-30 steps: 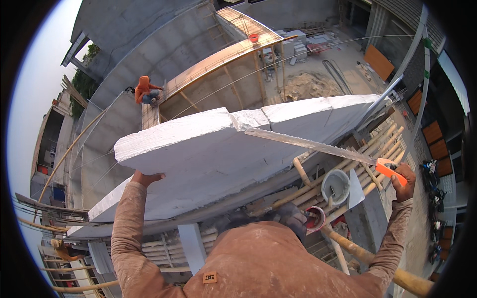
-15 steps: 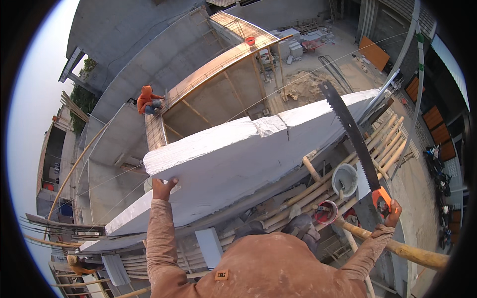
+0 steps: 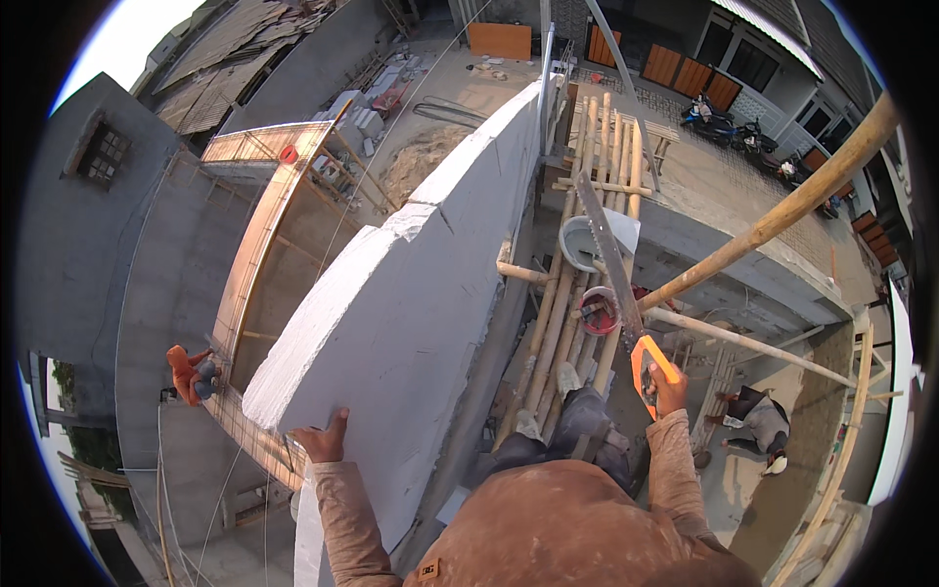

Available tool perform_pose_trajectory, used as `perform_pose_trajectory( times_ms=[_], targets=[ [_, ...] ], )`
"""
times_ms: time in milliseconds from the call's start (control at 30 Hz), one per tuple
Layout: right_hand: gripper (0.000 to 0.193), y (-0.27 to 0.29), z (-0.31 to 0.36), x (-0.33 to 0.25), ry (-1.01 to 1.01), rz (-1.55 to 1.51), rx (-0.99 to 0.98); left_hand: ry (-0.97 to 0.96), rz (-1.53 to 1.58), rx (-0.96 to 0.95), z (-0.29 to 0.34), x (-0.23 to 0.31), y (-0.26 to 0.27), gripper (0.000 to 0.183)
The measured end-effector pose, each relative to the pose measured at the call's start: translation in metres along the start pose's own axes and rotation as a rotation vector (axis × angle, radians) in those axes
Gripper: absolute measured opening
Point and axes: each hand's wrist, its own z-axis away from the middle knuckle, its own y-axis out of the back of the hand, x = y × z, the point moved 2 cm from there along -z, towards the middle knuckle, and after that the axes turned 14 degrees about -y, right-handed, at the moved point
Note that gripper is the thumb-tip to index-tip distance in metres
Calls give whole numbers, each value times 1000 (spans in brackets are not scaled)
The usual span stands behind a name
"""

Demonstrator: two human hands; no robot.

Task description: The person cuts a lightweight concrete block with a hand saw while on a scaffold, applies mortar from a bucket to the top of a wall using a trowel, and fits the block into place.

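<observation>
A pale wall of lightweight blocks point(image 3: 391, 303) runs diagonally away from me, with a rough, notched top edge. My left hand point(image 3: 325, 437) grips its stepped top near the lower end, the thumb on the near face and the fingers over the edge, their tips hidden. In my right hand point(image 3: 667, 389), closed round the orange handle, is a handsaw point(image 3: 611, 256). Its long toothed blade points up and away, over the bamboo scaffold and apart from the wall.
Bamboo poles point(image 3: 550, 342) form the platform under my feet. On it stand a grey bucket point(image 3: 579, 243) and a red bucket point(image 3: 599, 311). A thick slanting pole point(image 3: 773, 230) crosses at right. One person point(image 3: 763, 430) is below right; another in orange point(image 3: 190, 374) crouches at left.
My view has turned to the right, so the wall now runs more steeply away. The saw has swung in nearer my body. My left hand stays on the wall.
</observation>
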Motion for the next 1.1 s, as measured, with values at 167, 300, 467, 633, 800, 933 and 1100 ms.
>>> perform_pose_trajectory(
  times_ms=[167,300,467,633,800,933,1100],
  targets=[
    [25,-10,79,35,-136,115,92,-1,134,25,-3,5,-2,83],
    [26,-5,109,76,-99,234,151,-78,349,73,-9,16,-8,79],
    [23,10,177,99,-256,105,95,-175,209,43,-15,30,-13,83],
    [21,30,222,169,-229,138,105,-187,252,45,-22,24,-3,83],
    [23,66,275,215,-324,43,167,-214,251,72,-18,48,-6,80],
    [23,93,290,235,-281,94,220,-176,391,44,2,77,-2,79],
    [23,95,304,246,-321,67,305,-55,500,-157,32,112,0,68]
  ],
)
